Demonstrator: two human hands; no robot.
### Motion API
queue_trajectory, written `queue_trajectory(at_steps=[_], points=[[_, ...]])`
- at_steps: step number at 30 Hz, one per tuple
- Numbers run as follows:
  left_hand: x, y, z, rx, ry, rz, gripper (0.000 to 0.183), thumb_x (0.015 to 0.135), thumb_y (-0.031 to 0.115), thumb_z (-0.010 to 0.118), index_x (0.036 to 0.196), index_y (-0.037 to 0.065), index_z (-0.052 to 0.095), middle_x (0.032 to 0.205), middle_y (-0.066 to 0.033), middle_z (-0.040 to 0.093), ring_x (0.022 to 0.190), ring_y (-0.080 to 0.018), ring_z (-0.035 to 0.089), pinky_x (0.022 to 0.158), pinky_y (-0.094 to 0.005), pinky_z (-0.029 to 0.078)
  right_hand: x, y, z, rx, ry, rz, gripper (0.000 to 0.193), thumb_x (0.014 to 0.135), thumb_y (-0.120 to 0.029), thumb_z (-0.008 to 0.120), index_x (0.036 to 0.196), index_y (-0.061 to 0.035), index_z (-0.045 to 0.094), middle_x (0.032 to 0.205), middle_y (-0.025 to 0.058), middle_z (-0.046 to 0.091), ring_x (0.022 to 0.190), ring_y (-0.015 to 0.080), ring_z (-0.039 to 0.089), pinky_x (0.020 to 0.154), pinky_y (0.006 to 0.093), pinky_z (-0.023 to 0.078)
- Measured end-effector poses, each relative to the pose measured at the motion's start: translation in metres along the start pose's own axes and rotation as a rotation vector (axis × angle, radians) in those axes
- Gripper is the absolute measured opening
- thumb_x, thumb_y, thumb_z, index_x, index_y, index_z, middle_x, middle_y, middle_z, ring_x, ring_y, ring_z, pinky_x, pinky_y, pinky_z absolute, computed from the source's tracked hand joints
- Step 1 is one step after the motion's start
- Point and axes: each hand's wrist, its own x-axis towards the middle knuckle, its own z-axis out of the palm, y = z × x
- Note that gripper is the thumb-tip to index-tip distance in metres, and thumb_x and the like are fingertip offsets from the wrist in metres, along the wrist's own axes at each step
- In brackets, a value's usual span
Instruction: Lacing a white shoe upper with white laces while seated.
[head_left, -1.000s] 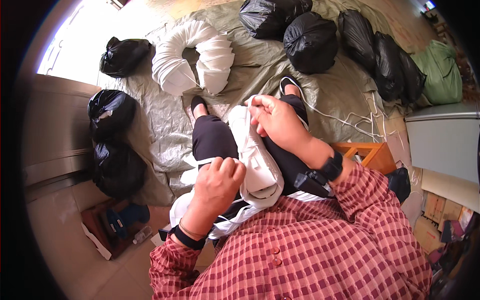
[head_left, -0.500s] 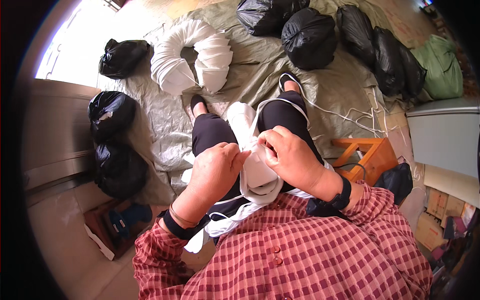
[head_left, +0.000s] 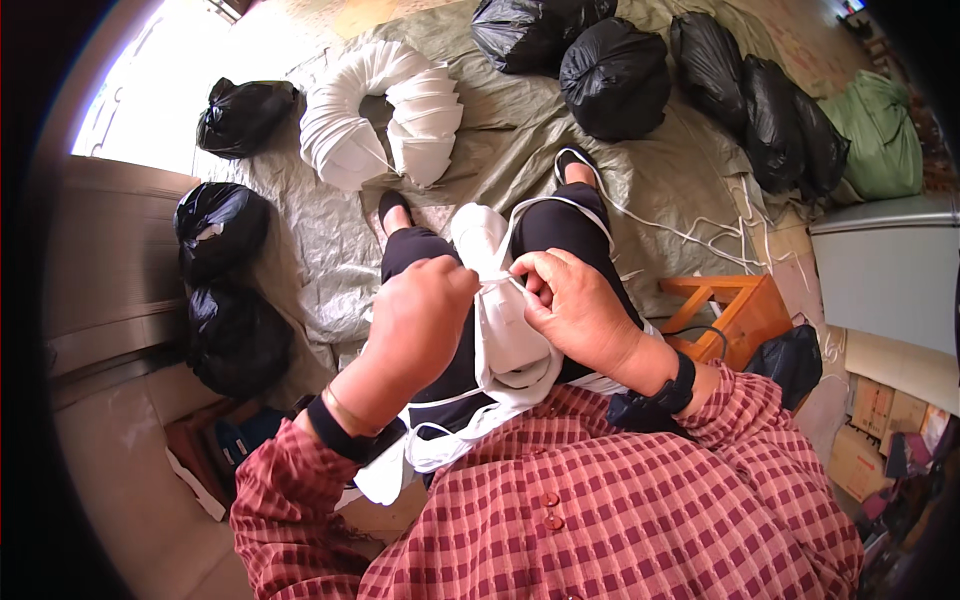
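Between my thighs rests a bundle of white, soft-looking pieces (head_left: pixel 512 335), rounded at its near end. A thin white cord (head_left: pixel 496 281) crosses its top, stretched between my two hands. My left hand (head_left: pixel 420 315) pinches the cord on the left side, fingertips mostly hidden behind the back of the hand. My right hand (head_left: pixel 578 305) is closed on the cord just to the right, thumb and forefinger pressed together. A white strip (head_left: pixel 560 200) loops over my right thigh. More white strips (head_left: pixel 440 452) lie in my lap below the bundle.
A white ring of stacked pieces (head_left: pixel 330 120) lies on the tarp (head_left: pixel 430 50) ahead. Black plastic bags (head_left: pixel 615 80) and a green sack (head_left: pixel 880 140) surround it. Loose white cord (head_left: pixel 690 235) trails right, near a wooden stool (head_left: pixel 745 315) and grey cabinet (head_left: pixel 890 270).
My left hand has moved slightly up and turned, its elbow swinging outward to the left. The cord is now drawn across the bundle between both hands. The right hand has barely shifted.
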Motion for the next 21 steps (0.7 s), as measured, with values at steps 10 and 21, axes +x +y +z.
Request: queue_trajectory(at_steps=[10, 21], points=[[-0.034, -0.009, 0.021, 0.496, 0.290, 0.453, 0.031, 0.080, 0.013, 0.063, 0.109, 0.001, 0.066, 0.091, -0.0032, 0.055, 0.080, -0.0178, 0.056, 0.063, -0.0309, 0.043, -0.006, -0.004, -0.001, -0.066, 0.007, -0.144, 0.028, 0.083, -0.004, 0.069, 0.111, -0.0047, 0.066, 0.094, 0.0098, 0.061, 0.085, 0.0288, 0.065, 0.075, 0.0398, 0.055], [-0.038, -0.001, 0.043, 0.219, 0.378, 0.149, 0.033, 0.084, 0.014, 0.067, 0.116, 0.004, 0.065, 0.103, -0.0056, 0.061, 0.086, -0.0221, 0.061, 0.067, -0.0352, 0.050, -0.017, -0.004, -0.007, -0.229, -0.056, -0.371, 0.028, 0.086, -0.008, 0.070, 0.113, -0.0047, 0.067, 0.103, 0.0097, 0.060, 0.094, 0.0278, 0.065, 0.080, 0.0375, 0.057]])
